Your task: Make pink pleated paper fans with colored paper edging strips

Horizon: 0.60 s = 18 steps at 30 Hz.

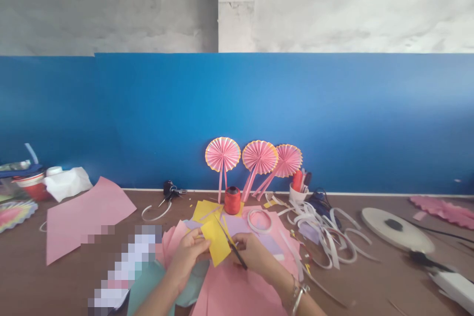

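My left hand (187, 256) pinches the left edge of a yellow paper piece (217, 244) between thumb and fingers. In my right hand (255, 254) is a pair of scissors (240, 256) with dark handles, its blades lying along the paper's upper right edge. Whether the blades have the paper between them is hard to make out. Beneath both hands spreads a pile of pink paper sheets (237, 291), with lilac and yellow pieces on top. Just beyond stands a red thread spool (232, 203), and a white ring-shaped roll (259, 221) lies to its right.
Three pink pleated paper fans (222, 154) lean against the blue panel (166, 108). Curled white strips (329, 237) and a cup of pens (298, 193) are on the right, near a white disc-shaped device (396, 232). On the left lie a pink sheet (85, 222) and white tissue (68, 183).
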Available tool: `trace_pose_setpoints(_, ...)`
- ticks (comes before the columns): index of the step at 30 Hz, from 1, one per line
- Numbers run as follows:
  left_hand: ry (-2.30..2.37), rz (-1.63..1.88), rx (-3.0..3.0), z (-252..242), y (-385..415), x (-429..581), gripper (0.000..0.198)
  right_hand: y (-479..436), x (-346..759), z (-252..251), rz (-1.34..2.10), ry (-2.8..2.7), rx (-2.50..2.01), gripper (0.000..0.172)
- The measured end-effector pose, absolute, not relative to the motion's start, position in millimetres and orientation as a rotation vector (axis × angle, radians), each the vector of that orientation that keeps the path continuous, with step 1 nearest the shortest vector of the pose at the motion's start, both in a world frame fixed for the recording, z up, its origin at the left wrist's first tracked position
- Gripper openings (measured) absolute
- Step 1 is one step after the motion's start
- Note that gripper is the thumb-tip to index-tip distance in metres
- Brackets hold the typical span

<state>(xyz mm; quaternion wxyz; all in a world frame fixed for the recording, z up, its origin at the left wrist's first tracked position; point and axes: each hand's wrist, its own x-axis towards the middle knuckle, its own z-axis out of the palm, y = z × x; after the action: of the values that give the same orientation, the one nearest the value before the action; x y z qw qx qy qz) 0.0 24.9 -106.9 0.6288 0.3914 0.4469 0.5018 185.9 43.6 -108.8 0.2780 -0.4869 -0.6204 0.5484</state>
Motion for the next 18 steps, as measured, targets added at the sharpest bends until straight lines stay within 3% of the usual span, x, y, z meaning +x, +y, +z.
trace_pose_setpoints(11, 1.011, 1.114, 0.917, -108.5, 23.9, 0.4, 0.039, 46.2, 186.8, -120.6, 1.463, -1.639, -1.259, 0.022)
trace_pose_setpoints(18, 1.011, 1.103, 0.906, -113.0, 25.7, 0.3, 0.039, 45.4, 184.8, -115.7, 1.427, -1.65, -1.392, 0.014)
